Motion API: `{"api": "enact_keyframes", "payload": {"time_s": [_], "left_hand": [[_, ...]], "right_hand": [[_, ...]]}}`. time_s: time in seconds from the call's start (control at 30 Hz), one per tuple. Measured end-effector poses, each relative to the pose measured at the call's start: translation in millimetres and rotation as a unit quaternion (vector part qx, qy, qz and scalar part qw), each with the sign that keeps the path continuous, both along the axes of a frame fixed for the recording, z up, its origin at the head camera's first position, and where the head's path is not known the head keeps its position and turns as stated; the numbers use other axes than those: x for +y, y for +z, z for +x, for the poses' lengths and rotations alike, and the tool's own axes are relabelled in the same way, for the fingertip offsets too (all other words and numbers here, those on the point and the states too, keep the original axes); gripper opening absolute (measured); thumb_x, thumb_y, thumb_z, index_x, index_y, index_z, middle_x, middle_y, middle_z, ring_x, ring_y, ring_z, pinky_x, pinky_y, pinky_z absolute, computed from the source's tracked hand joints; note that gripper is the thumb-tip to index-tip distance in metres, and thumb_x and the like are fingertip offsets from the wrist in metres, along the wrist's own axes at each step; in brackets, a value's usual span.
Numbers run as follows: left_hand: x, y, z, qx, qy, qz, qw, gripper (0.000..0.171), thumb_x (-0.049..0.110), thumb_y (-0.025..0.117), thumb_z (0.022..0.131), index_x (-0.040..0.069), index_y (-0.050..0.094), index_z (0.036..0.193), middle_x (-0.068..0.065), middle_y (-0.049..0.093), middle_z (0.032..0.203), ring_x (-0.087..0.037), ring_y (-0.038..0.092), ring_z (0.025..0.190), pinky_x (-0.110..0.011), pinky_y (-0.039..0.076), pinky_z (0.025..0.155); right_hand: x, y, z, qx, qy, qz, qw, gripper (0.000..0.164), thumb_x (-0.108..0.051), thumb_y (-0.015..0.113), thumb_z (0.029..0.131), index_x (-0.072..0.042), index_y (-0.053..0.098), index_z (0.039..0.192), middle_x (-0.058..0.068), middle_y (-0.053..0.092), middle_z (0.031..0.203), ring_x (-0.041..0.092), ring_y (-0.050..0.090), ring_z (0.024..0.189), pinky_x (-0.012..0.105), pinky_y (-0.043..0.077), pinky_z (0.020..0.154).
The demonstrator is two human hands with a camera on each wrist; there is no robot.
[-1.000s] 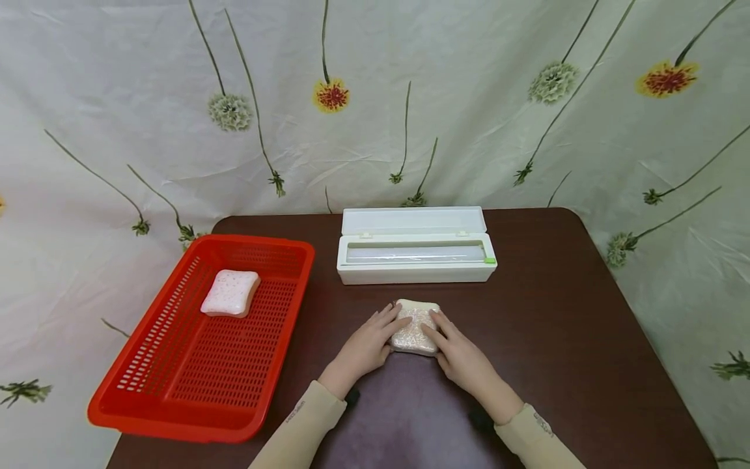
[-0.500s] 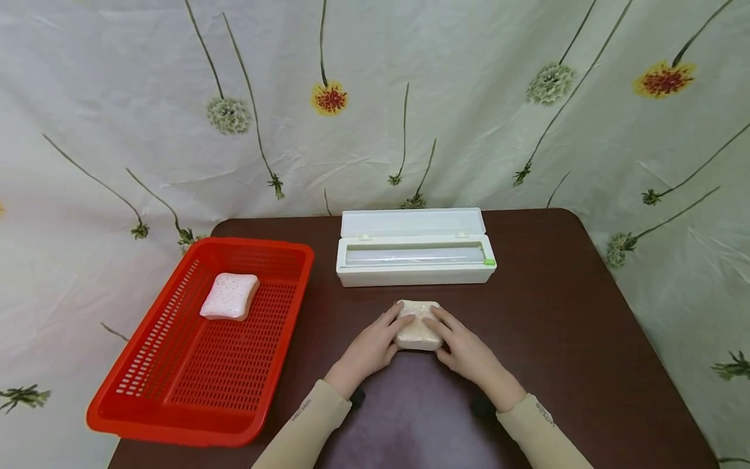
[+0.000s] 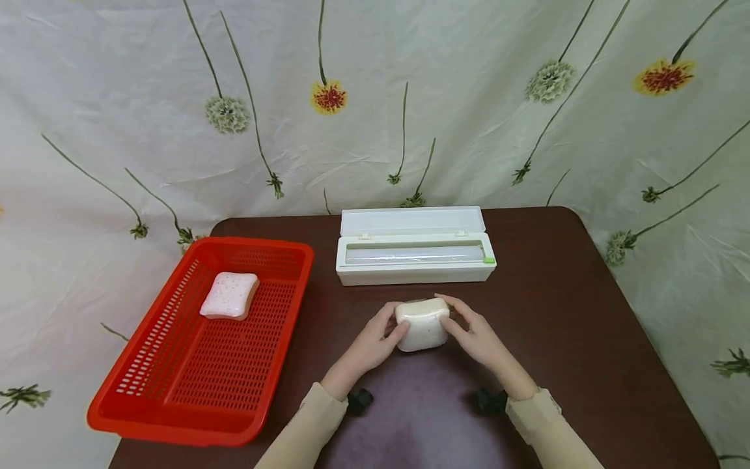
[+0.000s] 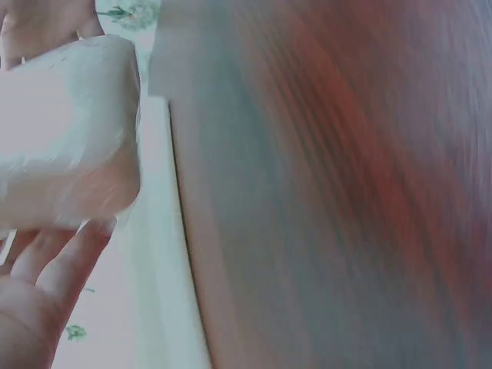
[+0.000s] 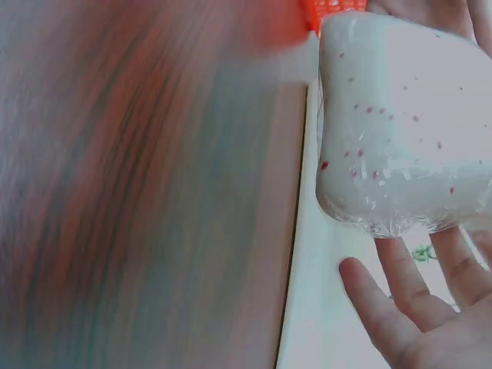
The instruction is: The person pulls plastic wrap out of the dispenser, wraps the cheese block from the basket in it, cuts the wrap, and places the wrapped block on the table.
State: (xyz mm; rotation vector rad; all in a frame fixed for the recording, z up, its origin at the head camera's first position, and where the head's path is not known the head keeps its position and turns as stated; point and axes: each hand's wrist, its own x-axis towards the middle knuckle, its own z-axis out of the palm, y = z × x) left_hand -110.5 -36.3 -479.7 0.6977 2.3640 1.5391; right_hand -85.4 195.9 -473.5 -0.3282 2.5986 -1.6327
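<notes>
A white block shaped like a slice of toast [image 3: 423, 331], wrapped in clear film, is held tilted up between both hands at the middle of the table. My left hand [image 3: 369, 337] grips its left side, thumb on the near face and fingers behind. On the other side my right hand [image 3: 485, 340] holds it the same way. Red specks dot the white face of the toast-shaped block [image 5: 407, 123] in the right wrist view, and the film bunches along its edge. The left wrist view shows the block's [image 4: 69, 131] smooth, shiny corner with fingertips below it.
Behind the hands stands a white cling film dispenser [image 3: 416, 275], lid raised, its roll inside. At left is a red plastic basket [image 3: 281, 326] holding another speckled toast-shaped block [image 3: 230, 294]. A flower-print cloth [image 3: 469, 98] hangs behind the dark table [image 3: 586, 339].
The toast-shaped block lay flat under both hands with its wrinkled, film-covered side up. It is now lifted and tilted, its smooth white face toward me, and the thumbs have come to the front.
</notes>
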Motion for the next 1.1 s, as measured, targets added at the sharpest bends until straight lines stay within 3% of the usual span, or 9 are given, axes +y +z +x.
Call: {"api": "enact_keyframes", "payload": {"time_s": [0.1, 0.3, 0.4, 0.53, 0.63, 0.77, 0.9, 1.03, 1.1], "left_hand": [[4.0, -0.3, 3.2, -0.046, 0.031, 0.029, 0.9980, 0.037, 0.023, 0.047, 0.105, 0.002, 0.044, 0.135, -0.023, 0.061, 0.124, -0.033, 0.064, 0.111, -0.038, 0.055, 0.088], [8.9, -3.6, 6.2, -0.063, 0.076, 0.044, 0.9941, 0.041, 0.027, 0.042, 0.107, 0.008, 0.039, 0.143, -0.022, 0.062, 0.120, -0.034, 0.066, 0.106, -0.037, 0.054, 0.081], [9.1, -3.4, 7.3, -0.089, 0.055, 0.073, 0.9919, 0.053, 0.022, 0.051, 0.103, 0.012, 0.030, 0.151, -0.022, 0.058, 0.126, -0.035, 0.066, 0.109, -0.035, 0.056, 0.080], [7.3, -0.5, 9.7, -0.147, -0.007, 0.102, 0.9838, 0.097, 0.012, 0.076, 0.086, 0.020, 0.011, 0.158, -0.018, 0.044, 0.143, -0.032, 0.064, 0.112, -0.031, 0.058, 0.078], [5.6, 0.3, 11.1, -0.168, -0.048, 0.095, 0.9799, 0.125, 0.008, 0.087, 0.074, 0.022, -0.004, 0.158, -0.017, 0.038, 0.149, -0.028, 0.062, 0.113, -0.028, 0.056, 0.081], [4.7, -3.4, 12.7, -0.170, -0.071, 0.076, 0.9799, 0.137, 0.005, 0.088, 0.070, 0.017, -0.018, 0.156, -0.020, 0.033, 0.152, -0.029, 0.057, 0.122, -0.027, 0.055, 0.086], [5.3, -7.7, 13.8, -0.179, -0.059, 0.087, 0.9783, 0.135, 0.002, 0.087, 0.071, 0.015, -0.017, 0.156, -0.020, 0.025, 0.157, -0.033, 0.056, 0.125, -0.031, 0.055, 0.089], [5.4, -7.3, 14.4, -0.190, -0.037, 0.110, 0.9748, 0.128, 0.004, 0.085, 0.074, 0.013, -0.011, 0.157, -0.020, 0.025, 0.156, -0.034, 0.058, 0.120, -0.034, 0.056, 0.088], [5.7, -6.8, 15.0, -0.194, -0.031, 0.119, 0.9733, 0.125, 0.005, 0.085, 0.075, 0.011, -0.010, 0.157, -0.020, 0.023, 0.156, -0.034, 0.058, 0.121, -0.034, 0.056, 0.088]], "right_hand": [[-5.9, 2.6, 1.2, -0.053, -0.018, -0.017, 0.998, 0.043, -0.022, 0.052, 0.103, -0.007, 0.048, 0.143, 0.017, 0.062, 0.124, 0.020, 0.059, 0.106, 0.026, 0.050, 0.085], [-14.8, 5.0, 1.2, -0.118, -0.061, -0.042, 0.990, 0.044, -0.028, 0.047, 0.105, -0.006, 0.047, 0.143, 0.018, 0.062, 0.123, 0.021, 0.058, 0.107, 0.029, 0.049, 0.090], [-16.3, 5.8, 1.1, -0.127, -0.088, -0.038, 0.987, 0.045, -0.031, 0.047, 0.105, -0.007, 0.049, 0.142, 0.017, 0.063, 0.124, 0.023, 0.059, 0.108, 0.031, 0.047, 0.090], [-15.9, 6.1, 1.2, -0.133, -0.111, -0.031, 0.984, 0.047, -0.034, 0.046, 0.105, -0.005, 0.049, 0.142, 0.017, 0.061, 0.128, 0.026, 0.057, 0.113, 0.034, 0.046, 0.092], [-15.0, 6.0, 1.4, -0.135, -0.118, -0.028, 0.983, 0.047, -0.033, 0.047, 0.105, -0.006, 0.048, 0.143, 0.017, 0.061, 0.124, 0.025, 0.057, 0.110, 0.033, 0.046, 0.090], [-13.8, 5.3, 2.8, -0.131, -0.117, -0.034, 0.984, 0.046, -0.028, 0.049, 0.104, -0.007, 0.046, 0.145, 0.018, 0.063, 0.116, 0.021, 0.059, 0.102, 0.028, 0.047, 0.083], [-8.3, 2.7, 7.1, -0.120, -0.051, -0.069, 0.989, 0.059, -0.016, 0.058, 0.100, -0.006, 0.032, 0.151, 0.025, 0.056, 0.126, 0.024, 0.061, 0.104, 0.025, 0.050, 0.080], [0.0, 0.2, 13.7, -0.121, 0.055, -0.101, 0.986, 0.098, -0.010, 0.076, 0.086, -0.012, 0.010, 0.158, 0.030, 0.043, 0.135, 0.029, 0.061, 0.106, 0.025, 0.054, 0.079], [1.9, -0.6, 15.9, -0.115, 0.081, -0.099, 0.985, 0.112, -0.010, 0.082, 0.079, -0.016, 0.004, 0.159, 0.028, 0.035, 0.141, 0.029, 0.058, 0.109, 0.024, 0.055, 0.081]]}}
